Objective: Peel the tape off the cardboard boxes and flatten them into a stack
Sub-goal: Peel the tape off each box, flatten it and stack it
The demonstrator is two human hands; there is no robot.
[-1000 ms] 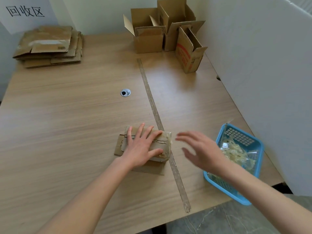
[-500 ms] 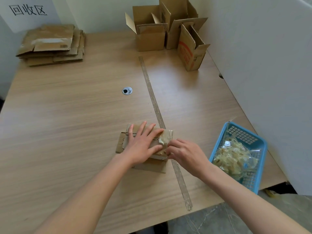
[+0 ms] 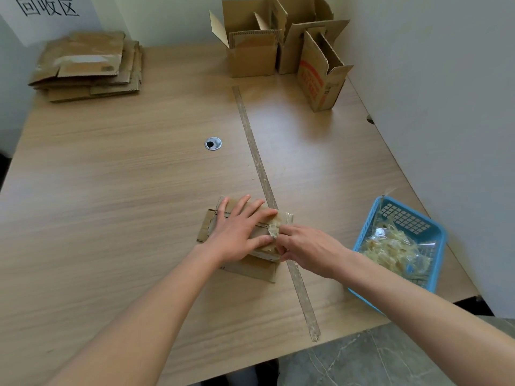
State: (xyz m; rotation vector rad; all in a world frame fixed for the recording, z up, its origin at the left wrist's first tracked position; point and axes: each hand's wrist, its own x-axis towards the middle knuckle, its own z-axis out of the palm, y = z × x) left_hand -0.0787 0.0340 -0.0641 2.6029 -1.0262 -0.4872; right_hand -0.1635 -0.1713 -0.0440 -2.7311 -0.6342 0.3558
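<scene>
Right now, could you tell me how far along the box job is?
Done: a stack of flattened boxes far left. In hand: left hand pins a flattened box while right hand pinches its tape. Left: three open boxes standing at the back.

A wooden table (image 3: 111,190) has a round metal cable hole (image 3: 213,143) near its middle, a paper sign (image 3: 47,6) with black characters hangs on the wall at the far left corner, and grey stone floor (image 3: 376,360) shows below the near edge.
</scene>
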